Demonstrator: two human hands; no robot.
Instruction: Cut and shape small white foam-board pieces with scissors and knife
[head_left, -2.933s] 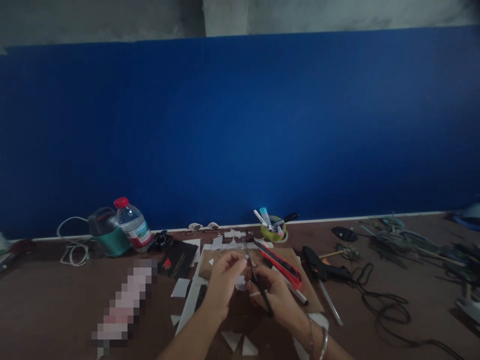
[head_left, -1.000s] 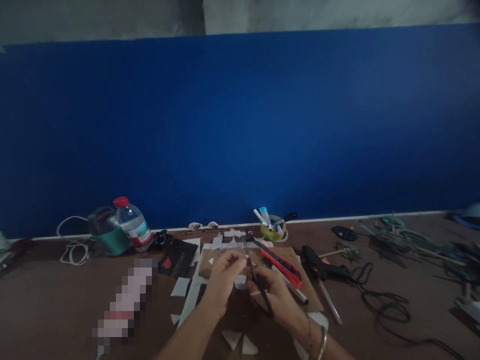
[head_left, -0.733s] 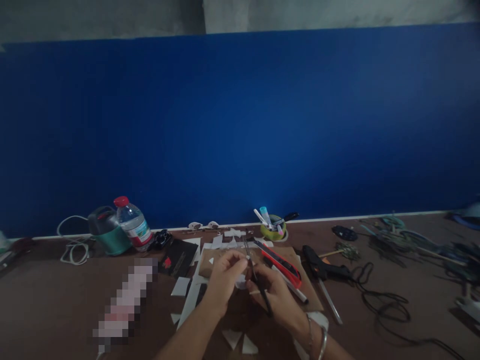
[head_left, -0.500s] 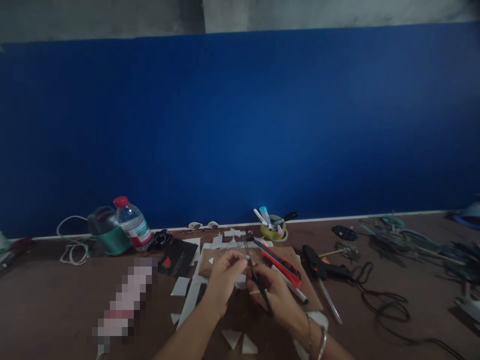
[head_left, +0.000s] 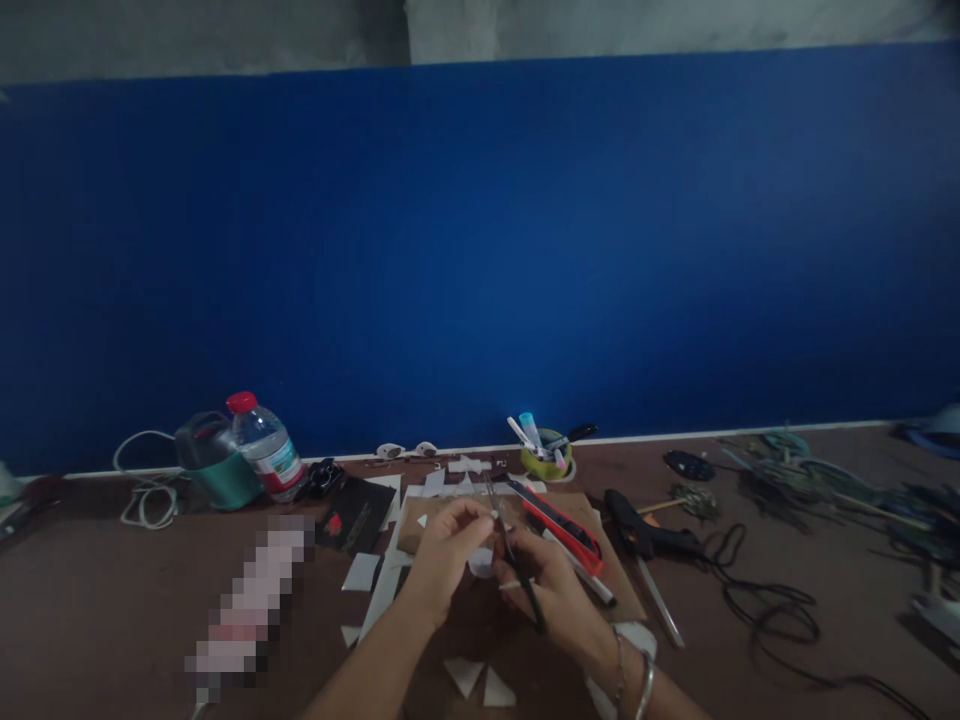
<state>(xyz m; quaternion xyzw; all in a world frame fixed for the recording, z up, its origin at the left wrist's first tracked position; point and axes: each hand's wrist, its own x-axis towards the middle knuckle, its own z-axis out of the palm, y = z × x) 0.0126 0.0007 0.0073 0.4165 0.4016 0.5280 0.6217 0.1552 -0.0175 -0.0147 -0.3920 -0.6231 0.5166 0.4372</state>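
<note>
A blue board [head_left: 480, 250] fills the view behind the brown bench [head_left: 112, 610]. On the bench lies a cardboard sheet [head_left: 621, 592], with a black cable [head_left: 780, 612] looping off to its right. A green jug [head_left: 214, 468] and a bottle [head_left: 266, 450] stand touching at the far left, against the board. A black glue gun [head_left: 646, 536] lies just right of the cardboard, and a red cutter [head_left: 564, 526] lies slanted on the sheet.

Both hands work over the cardboard, close together. The left hand [head_left: 444, 548] has its fingertips pinched on a paper scrap [head_left: 481, 562], a pale patch held between the two hands, above the sheet. The right hand [head_left: 553, 592], bangles at the wrist, is clenched round the dark handles of the scissors [head_left: 501, 526], whose blades point away, past the left fingertips. Whether the blades are parted is too dim to tell.

A cup [head_left: 549, 462] of pens stands by the board. Two paper triangles [head_left: 465, 676] lie near the wrists.
</note>
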